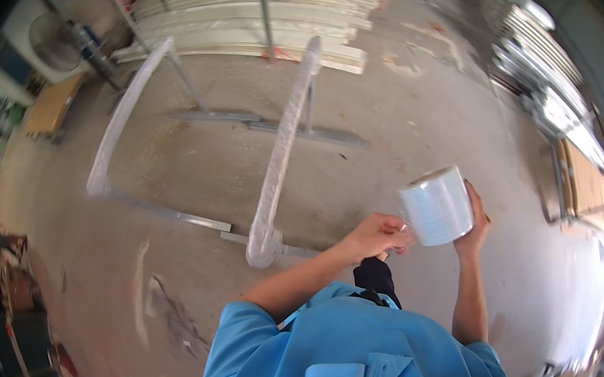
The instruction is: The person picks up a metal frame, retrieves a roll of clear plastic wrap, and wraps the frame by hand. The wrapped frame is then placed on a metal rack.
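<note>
In front of my body, to the right, I hold up a roll of clear plastic wrapping film (437, 206) with a bluish sheen. My right hand (475, 223) grips it from its right side, the fingers partly hidden behind the roll. My left hand (379, 235) is closed in a pinch at the roll's left side, where a small bit of film shows at the fingertips. To the left stands a metal frame with two film-wrapped bars, the nearer wrapped bar (283, 145) and the farther wrapped bar (129, 115). Neither hand touches the frame.
The frame's grey metal feet (214, 116) lie along the concrete floor. Behind it is a stack of long pale panels (252, 25). More long profiles (542, 84) are piled at the right, near brown boards (580, 181). A fan (54, 42) and a wooden-topped cart (54, 106) stand far left.
</note>
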{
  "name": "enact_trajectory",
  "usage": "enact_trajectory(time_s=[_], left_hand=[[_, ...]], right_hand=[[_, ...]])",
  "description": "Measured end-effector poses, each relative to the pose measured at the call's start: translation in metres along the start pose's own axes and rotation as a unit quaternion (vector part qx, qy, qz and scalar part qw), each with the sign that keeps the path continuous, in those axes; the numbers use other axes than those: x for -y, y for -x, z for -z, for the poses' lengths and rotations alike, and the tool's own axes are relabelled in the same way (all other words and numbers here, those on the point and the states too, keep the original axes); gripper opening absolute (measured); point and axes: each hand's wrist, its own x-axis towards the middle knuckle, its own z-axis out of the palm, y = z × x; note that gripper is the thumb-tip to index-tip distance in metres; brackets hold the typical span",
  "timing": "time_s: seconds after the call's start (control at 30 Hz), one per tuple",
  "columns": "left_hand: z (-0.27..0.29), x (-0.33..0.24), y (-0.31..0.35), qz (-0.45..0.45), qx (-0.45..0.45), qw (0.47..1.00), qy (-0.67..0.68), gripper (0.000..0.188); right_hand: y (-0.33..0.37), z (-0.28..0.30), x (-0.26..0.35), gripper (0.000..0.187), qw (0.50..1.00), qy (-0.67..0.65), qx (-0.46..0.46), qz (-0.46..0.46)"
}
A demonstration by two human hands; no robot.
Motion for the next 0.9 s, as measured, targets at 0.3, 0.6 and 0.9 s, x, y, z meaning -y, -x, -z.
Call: enact_trajectory(time_s=[0.3, 0.6, 0.9], left_hand=[[0.051, -0.045, -0.194, -0.099, -0.037, 0.994, -0.041, 0.014], [0.140, -0.123, -0.304, -0.205, -0.136, 0.967, -0.066, 0.015], [0.279, -0.245, -0.364, -0.199, -0.208, 0.956, -0.063, 0.047]], right_hand=[[-0.206, -0.048, -0.145, 0.054, 0.981, -0.002, 0.089, 0.173], [-0.403, -0.158, -0.180, 0.049, 0.947, -0.063, 0.126, 0.288], [-0.565, -0.280, -0.181, 0.047, 0.944, -0.107, 0.126, 0.285]])
